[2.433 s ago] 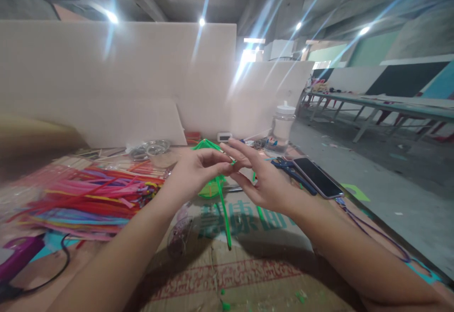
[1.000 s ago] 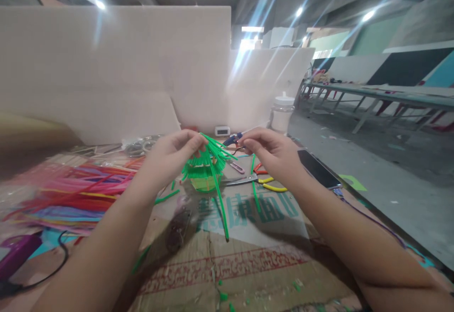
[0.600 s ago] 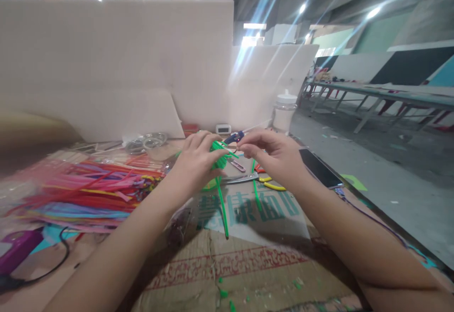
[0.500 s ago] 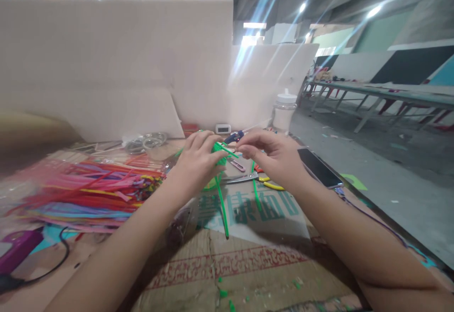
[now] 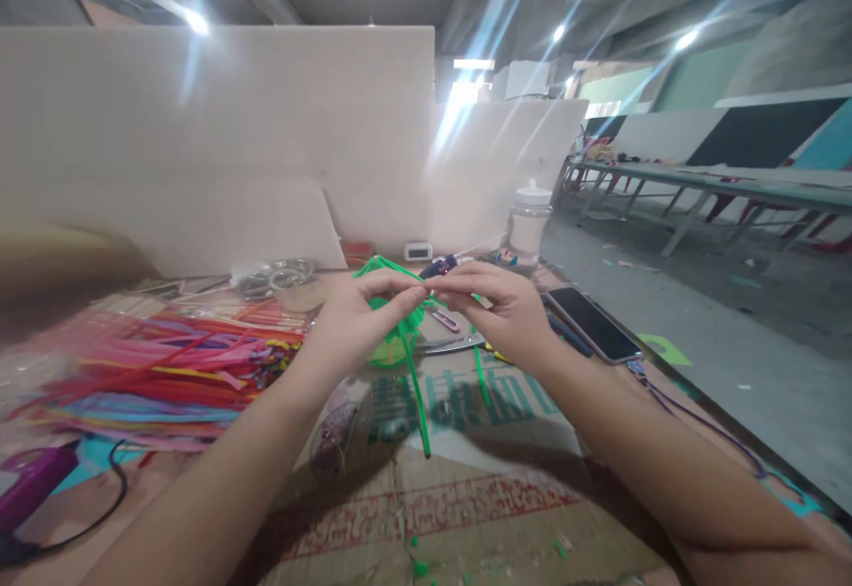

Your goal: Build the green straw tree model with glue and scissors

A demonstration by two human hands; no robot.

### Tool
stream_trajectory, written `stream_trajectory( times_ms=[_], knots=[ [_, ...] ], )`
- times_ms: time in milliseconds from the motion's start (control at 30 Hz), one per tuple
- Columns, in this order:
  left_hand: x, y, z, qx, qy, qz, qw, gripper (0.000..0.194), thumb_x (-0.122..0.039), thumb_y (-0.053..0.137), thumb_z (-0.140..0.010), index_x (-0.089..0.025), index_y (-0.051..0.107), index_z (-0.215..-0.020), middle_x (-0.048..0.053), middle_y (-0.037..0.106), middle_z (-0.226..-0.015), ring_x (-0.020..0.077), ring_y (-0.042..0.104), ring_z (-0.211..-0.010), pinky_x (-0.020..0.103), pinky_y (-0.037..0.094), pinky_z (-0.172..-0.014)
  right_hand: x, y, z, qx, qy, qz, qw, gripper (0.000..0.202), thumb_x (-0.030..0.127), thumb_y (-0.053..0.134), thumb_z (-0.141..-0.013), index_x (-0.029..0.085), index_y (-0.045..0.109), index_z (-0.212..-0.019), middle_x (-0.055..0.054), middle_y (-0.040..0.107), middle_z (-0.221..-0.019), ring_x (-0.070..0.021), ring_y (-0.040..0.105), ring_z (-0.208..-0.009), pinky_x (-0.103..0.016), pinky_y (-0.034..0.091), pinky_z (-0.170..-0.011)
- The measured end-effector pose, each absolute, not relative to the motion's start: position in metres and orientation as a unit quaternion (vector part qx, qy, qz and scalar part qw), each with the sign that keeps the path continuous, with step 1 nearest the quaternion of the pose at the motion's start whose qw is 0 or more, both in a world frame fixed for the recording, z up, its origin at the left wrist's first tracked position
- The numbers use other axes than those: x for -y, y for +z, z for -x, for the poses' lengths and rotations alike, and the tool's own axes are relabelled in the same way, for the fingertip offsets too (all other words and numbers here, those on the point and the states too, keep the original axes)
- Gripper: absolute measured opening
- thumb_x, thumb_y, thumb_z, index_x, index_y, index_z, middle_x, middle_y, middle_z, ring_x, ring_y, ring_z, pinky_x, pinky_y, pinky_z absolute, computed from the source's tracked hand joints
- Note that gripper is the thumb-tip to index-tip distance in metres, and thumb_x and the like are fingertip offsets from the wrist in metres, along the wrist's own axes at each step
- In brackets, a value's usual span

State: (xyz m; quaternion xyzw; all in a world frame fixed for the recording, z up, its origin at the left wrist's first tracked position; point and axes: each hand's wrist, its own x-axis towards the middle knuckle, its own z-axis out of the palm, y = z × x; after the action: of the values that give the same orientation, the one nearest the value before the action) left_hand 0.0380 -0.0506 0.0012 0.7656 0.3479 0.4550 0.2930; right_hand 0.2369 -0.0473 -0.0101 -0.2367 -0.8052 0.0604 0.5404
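Observation:
My left hand point(image 5: 352, 320) is closed in a pinch at the top of a green pipe cleaner piece point(image 5: 411, 320), a fuzzy cluster with loose stems. One long green stem point(image 5: 418, 395) hangs down from it toward the table. Fingertip to fingertip with the left, my right hand point(image 5: 499, 306) pinches as well, at a strand of the same piece; the exact grip is hidden by the fingers. Between the hands lie a pink-handled cutter point(image 5: 445, 320) and pliers point(image 5: 453, 345), whose yellow handle is partly covered by my right hand. Another green pipe cleaner point(image 5: 480, 377) lies below.
Bundles of coloured pipe cleaners point(image 5: 179, 364) spread at the left, near a purple tool point(image 5: 40, 484) with a black cord. A phone point(image 5: 595, 324) with a cable lies at the right edge. Behind stand a white-lidded jar point(image 5: 531, 222), a small digital display point(image 5: 418, 252) and white boards point(image 5: 266, 124).
My right hand has moved left to meet the left fingertips. The left hand has turned from covering the green piece to pinching it from the side. The view has tilted slightly upward.

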Motion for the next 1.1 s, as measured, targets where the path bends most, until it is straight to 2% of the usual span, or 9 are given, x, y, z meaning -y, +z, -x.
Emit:
stream_trajectory(
  times_ms=[233, 400, 500, 600, 733, 800, 867, 1000, 1100],
  knots=[
    [0.051, -0.004, -0.04, -0.302, 0.447, -0.747, 0.39, 0.028, -0.043, 0.064, -0.087, -0.021, 0.076, -0.099, 0.005, 0.073, -0.107, 0.0209, 0.064, -0.104, 0.033, 0.046, -0.097, 0.05, -0.023, -0.235, 0.808, -0.006, 0.202, 0.553, 0.033, 0.017, 0.058, -0.092, 0.033, 0.069, -0.119, -0.002, 0.068, -0.094, -0.0134, 0.064, -0.086, -0.029, 0.054, -0.075],
    [0.054, -0.003, -0.043, -0.317, 0.4, -0.743, 0.433, 0.031, -0.044, 0.068, -0.083, -0.02, 0.075, -0.102, 0.007, 0.074, -0.108, 0.0228, 0.065, -0.104, 0.037, 0.047, -0.097, 0.051, -0.023, -0.234, 0.796, -0.054, 0.193, 0.572, 0.024, 0.016, 0.062, -0.089, 0.031, 0.074, -0.103, -0.002, 0.066, -0.09, -0.014, 0.064, -0.085, -0.03, 0.055, -0.076],
    [0.053, 0.003, -0.04, -0.295, 0.394, -0.743, 0.453, 0.044, -0.043, 0.071, -0.081, -0.02, 0.068, -0.118, 0.009, 0.071, -0.117, 0.0223, 0.066, -0.103, 0.035, 0.051, -0.091, 0.053, -0.016, -0.232, 0.784, 0.031, 0.21, 0.584, 0.012, 0.02, 0.063, -0.089, 0.027, 0.073, -0.088, -0.004, 0.069, -0.1, -0.0167, 0.066, -0.098, -0.036, 0.055, -0.087],
    [0.047, 0.008, -0.029, -0.331, 0.433, -0.747, 0.381, 0.047, -0.045, 0.068, -0.083, -0.021, 0.065, -0.123, 0.009, 0.069, -0.121, 0.0216, 0.066, -0.102, 0.032, 0.052, -0.087, 0.053, -0.003, -0.24, 0.746, 0.201, 0.223, 0.594, 0.012, 0.028, 0.061, -0.092, 0.022, 0.065, -0.082, -0.004, 0.073, -0.102, -0.0186, 0.066, -0.107, -0.041, 0.052, -0.095],
    [0.033, 0.011, -0.007, -0.427, 0.463, -0.731, 0.262, 0.041, -0.052, 0.063, -0.085, -0.02, 0.071, -0.108, 0.007, 0.074, -0.106, 0.0217, 0.067, -0.097, 0.033, 0.05, -0.088, 0.056, 0.021, -0.269, 0.719, 0.304, 0.258, 0.569, 0.031, 0.05, 0.056, -0.092, 0.021, 0.058, -0.08, 0.001, 0.066, -0.064, -0.0133, 0.065, -0.06, -0.027, 0.052, -0.057],
    [0.025, 0.01, 0.001, -0.453, 0.49, -0.712, 0.217, 0.043, -0.054, 0.061, -0.084, -0.019, 0.072, -0.105, 0.007, 0.074, -0.103, 0.0225, 0.067, -0.097, 0.034, 0.05, -0.088, 0.06, 0.032, -0.285, 0.718, 0.263, 0.317, 0.561, 0.036, 0.055, 0.056, -0.09, 0.021, 0.059, -0.079, 0.005, 0.054, -0.052, -0.0089, 0.048, -0.042, -0.023, 0.038, -0.043],
    [0.019, 0.009, 0.006, -0.484, 0.502, -0.695, 0.176, 0.043, -0.055, 0.06, -0.084, -0.019, 0.072, -0.105, 0.007, 0.075, -0.1, 0.023, 0.067, -0.095, 0.034, 0.051, -0.086, 0.063, 0.041, -0.301, 0.717, 0.15, 0.404, 0.548, 0.032, 0.048, 0.057, -0.091, 0.02, 0.062, -0.079, 0.005, 0.049, -0.051, -0.008, 0.041, -0.042, -0.023, 0.03, -0.043],
    [0.01, 0.004, 0.007, -0.514, 0.473, -0.706, 0.116, 0.041, -0.051, 0.058, -0.085, -0.02, 0.071, -0.108, 0.006, 0.073, -0.104, 0.0224, 0.067, -0.092, 0.034, 0.051, -0.084, 0.057, 0.05, -0.333, 0.653, -0.21, 0.573, 0.448, 0.014, 0.031, 0.062, -0.087, 0.02, 0.07, -0.084, -0.003, 0.065, -0.071, -0.0145, 0.052, -0.061, -0.028, 0.032, -0.056],
    [0.008, 0.002, 0.005, -0.515, 0.466, -0.713, 0.093, 0.036, -0.046, 0.058, -0.086, -0.02, 0.071, -0.108, 0.006, 0.072, -0.11, 0.0215, 0.066, -0.095, 0.034, 0.05, -0.088, 0.05, 0.051, -0.35, 0.633, -0.264, 0.611, 0.397, 0.015, 0.031, 0.061, -0.088, 0.021, 0.072, -0.088, -0.009, 0.071, -0.087, -0.0211, 0.059, -0.073, -0.032, 0.036, -0.063]
  ],
)
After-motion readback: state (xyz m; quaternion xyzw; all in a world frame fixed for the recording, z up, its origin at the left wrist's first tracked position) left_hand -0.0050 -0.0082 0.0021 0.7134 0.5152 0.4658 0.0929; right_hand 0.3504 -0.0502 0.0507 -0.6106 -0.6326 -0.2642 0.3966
